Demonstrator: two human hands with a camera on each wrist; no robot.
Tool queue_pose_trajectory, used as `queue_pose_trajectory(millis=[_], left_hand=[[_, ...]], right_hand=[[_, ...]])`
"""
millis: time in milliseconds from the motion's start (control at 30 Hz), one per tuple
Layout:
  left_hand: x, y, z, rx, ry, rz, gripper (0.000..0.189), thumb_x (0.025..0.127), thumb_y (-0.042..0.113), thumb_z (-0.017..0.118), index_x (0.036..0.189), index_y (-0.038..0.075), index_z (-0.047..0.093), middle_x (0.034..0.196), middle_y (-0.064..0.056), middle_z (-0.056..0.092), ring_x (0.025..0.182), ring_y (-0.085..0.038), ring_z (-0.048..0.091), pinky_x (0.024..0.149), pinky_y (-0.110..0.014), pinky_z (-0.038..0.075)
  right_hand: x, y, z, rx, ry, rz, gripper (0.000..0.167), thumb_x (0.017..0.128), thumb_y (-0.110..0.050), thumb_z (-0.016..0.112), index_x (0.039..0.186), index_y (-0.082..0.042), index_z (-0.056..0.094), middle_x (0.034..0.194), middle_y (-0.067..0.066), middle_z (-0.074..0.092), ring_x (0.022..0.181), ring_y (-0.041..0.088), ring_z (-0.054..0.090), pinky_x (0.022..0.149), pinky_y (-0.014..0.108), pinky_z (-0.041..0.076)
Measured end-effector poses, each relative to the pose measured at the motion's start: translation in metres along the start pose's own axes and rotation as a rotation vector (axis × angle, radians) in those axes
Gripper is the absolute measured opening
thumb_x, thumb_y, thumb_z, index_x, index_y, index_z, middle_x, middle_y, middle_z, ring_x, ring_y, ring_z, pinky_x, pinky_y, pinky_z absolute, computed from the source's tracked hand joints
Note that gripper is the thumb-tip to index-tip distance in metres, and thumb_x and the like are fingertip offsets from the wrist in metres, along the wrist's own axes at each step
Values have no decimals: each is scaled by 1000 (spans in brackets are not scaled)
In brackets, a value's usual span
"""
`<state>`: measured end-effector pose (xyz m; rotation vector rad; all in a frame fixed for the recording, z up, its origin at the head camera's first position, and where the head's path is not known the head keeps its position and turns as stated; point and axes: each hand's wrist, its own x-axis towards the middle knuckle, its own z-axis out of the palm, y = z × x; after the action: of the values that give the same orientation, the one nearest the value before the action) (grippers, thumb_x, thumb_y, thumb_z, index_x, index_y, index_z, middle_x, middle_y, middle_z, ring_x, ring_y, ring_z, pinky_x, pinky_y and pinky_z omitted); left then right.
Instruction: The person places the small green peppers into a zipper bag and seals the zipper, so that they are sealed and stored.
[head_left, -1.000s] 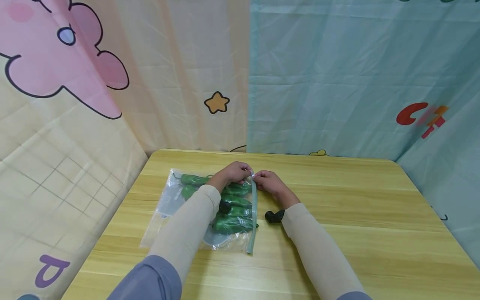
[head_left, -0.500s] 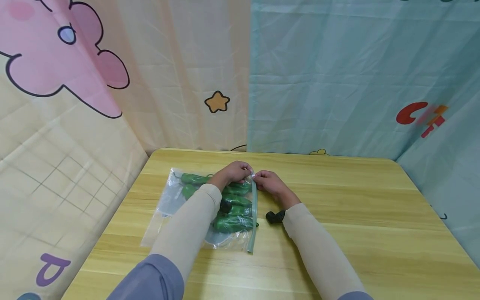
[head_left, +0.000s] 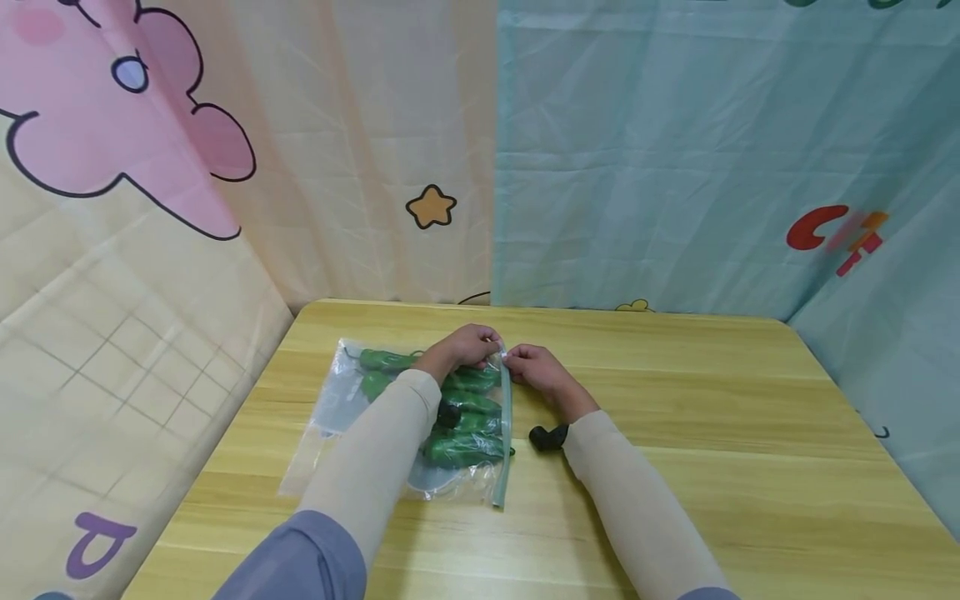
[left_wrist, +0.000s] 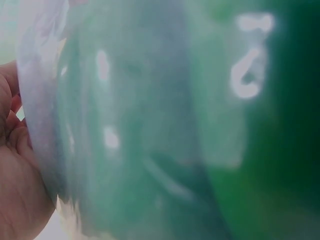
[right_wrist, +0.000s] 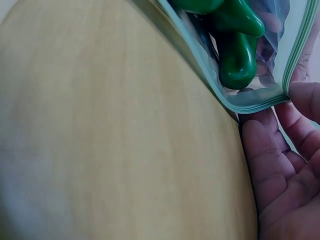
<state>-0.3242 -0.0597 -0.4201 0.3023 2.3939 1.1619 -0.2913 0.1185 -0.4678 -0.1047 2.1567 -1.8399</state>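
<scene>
A clear zip bag (head_left: 306,471) lies flat on the left half of the table, with several green peppers (head_left: 461,450) inside. Along its right side runs the pale green zip strip (head_left: 503,450). My left hand (head_left: 467,343) reaches over the bag and pinches the strip's far end. Just to the right, my right hand (head_left: 538,369) pinches the same corner between thumb and finger. Up close in the right wrist view, the zip (right_wrist: 255,104) bends at those fingertips, peppers (right_wrist: 237,65) behind it. Blurred green peppers seen through plastic (left_wrist: 135,125) fill most of the left wrist view.
The wooden table (head_left: 690,433) extends to the right of the bag. Printed curtains (head_left: 645,158) hang behind and at both sides. A black wrist camera (head_left: 548,437) juts from the right sleeve, and another black piece (head_left: 448,414) sits by the left sleeve over the bag.
</scene>
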Motion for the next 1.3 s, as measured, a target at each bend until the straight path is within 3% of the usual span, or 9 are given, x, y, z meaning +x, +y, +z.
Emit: queue_pose_trajectory(millis=[400, 700, 967, 1300], left_hand=[[1, -1, 0, -23, 13, 1, 19, 104, 20, 53, 108, 7, 65, 98, -5, 58, 71, -12, 56, 62, -22, 48], [-2, 0, -1, -23, 10, 4, 20, 104, 20, 51, 109, 7, 65, 94, -4, 58, 70, -12, 56, 63, -23, 49], [-1, -1, -2, -44, 11, -7, 19, 104, 19, 52, 109, 6, 65, 90, -4, 57, 68, -11, 56, 61, -21, 49], [-1, -2, -1, -76, 26, -14, 18, 104, 17, 52, 108, 6, 65, 92, -5, 57, 70, -11, 56, 61, -20, 50]], right_hand=[[-1, 2, 0, -55, 2, -9, 19, 101, -15, 57, 99, 3, 64, 95, 5, 57, 87, 17, 53, 76, 26, 50], [-3, -3, -1, -61, -38, 25, 19, 101, -9, 55, 103, 9, 61, 93, 8, 57, 86, 20, 54, 80, 35, 52], [-4, 1, 0, -71, -7, 13, 17, 99, -14, 59, 98, 1, 64, 92, 4, 59, 82, 16, 54, 73, 24, 50], [-8, 1, 1, -122, 2, 0, 19, 100, -16, 58, 98, 1, 65, 86, 3, 57, 78, 15, 52, 69, 25, 47]])
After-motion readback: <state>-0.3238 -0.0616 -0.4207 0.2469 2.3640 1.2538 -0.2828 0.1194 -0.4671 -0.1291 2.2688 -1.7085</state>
